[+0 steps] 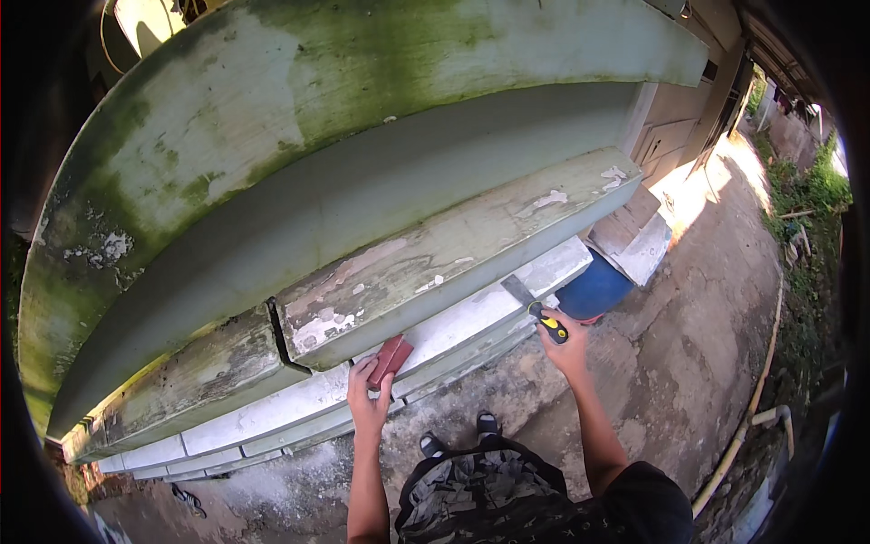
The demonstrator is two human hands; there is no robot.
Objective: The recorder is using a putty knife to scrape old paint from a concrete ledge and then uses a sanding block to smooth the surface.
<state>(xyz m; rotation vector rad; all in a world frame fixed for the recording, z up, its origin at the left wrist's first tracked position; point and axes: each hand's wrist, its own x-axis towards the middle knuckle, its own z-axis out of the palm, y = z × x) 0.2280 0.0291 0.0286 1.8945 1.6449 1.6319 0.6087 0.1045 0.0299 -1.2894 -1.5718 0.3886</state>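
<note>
My left hand (369, 392) is closed round a reddish-brown block that looks wrapped in sandpaper (391, 359), close to the white-topped lower ledge (299, 399). In my right hand (564, 344) is a scraper (548, 324) with a black and yellow handle, gripped with the fingers wrapped round it. Its flat metal blade points up and left, over the right part of the same white ledge; whether it touches the surface I cannot tell. Above that ledge runs a weathered, green-stained ledge (435, 258) with flaking white patches.
A big curved, mossy slab (362, 63) overhangs the ledges. At the right end stand a blue container (594, 288) and a worn board (634, 240). Pipes (739, 444) run along the stained concrete ground (684, 363). Dark slippers (188, 500) lie at lower left.
</note>
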